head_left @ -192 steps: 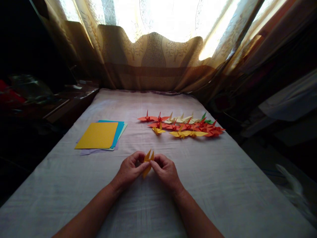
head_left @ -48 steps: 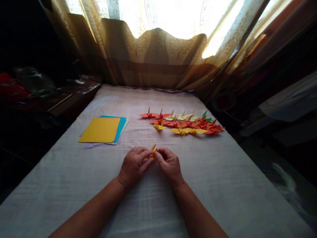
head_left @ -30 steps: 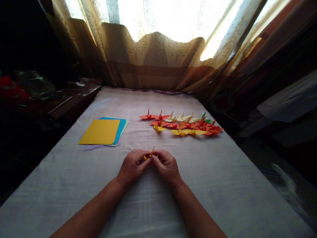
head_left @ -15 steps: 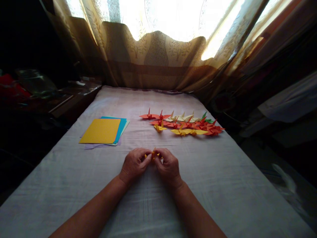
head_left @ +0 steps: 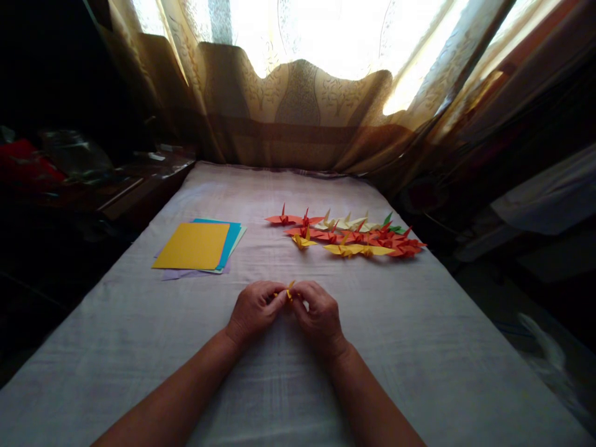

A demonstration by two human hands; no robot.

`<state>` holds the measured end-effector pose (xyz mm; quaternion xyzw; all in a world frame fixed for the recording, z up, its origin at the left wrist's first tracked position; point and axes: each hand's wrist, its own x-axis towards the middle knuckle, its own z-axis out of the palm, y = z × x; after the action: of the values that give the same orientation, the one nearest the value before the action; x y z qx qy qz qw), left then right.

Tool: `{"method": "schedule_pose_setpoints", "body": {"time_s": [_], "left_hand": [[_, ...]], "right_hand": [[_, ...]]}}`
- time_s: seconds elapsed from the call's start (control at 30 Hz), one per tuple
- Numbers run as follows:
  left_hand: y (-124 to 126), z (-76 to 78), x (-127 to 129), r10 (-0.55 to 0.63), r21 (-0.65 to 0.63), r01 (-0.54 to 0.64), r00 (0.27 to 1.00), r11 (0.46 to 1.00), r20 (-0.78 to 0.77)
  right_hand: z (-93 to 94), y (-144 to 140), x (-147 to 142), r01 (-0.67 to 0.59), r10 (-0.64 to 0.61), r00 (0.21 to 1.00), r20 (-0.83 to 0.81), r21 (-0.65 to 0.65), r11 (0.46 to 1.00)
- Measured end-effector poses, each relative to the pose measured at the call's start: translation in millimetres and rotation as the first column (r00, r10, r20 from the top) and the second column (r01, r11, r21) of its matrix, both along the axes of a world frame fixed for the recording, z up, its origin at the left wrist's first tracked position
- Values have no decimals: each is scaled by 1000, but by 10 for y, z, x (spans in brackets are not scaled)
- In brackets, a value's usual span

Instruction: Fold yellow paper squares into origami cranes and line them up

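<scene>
If your left hand [head_left: 255, 310] and right hand [head_left: 320, 313] pull unevenly, the yellow folded paper [head_left: 289, 292] could tear; too tight a pinch might crush it. Your 2 hands meet, thumbs on the near side, pinched closed on it, near and right of the paper stack [head_left: 193, 246].

Left hand [head_left: 257, 308] and right hand [head_left: 320, 315] close together, pinched, forearms [head_left: 179, 386] converging.

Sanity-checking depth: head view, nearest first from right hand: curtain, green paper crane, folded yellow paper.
1. Folded yellow paper: at right hand, in its fingertips.
2. Green paper crane: ahead, to the right.
3. Curtain: ahead, at the back.
</scene>
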<state>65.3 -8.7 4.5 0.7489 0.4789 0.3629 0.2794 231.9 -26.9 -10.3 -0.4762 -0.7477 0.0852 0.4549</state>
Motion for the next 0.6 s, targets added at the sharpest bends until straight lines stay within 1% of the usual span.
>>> {"method": "schedule_pose_setpoints", "body": {"time_s": [0.17,0.4,0.6], "left_hand": [[3,-9,-14,-22,11,22,1000,1000,17],[0,-56,-25,-25,44,25,1000,999,3],[1,-38,-25,-52,44,51,999,998,14]], "right_hand": [[34,-7,19,-11,10,997,72,7,1000],[59,-9,31,-19,17,996,93,23,1000],[68,-14,45,-25,21,994,106,33,999]]}}
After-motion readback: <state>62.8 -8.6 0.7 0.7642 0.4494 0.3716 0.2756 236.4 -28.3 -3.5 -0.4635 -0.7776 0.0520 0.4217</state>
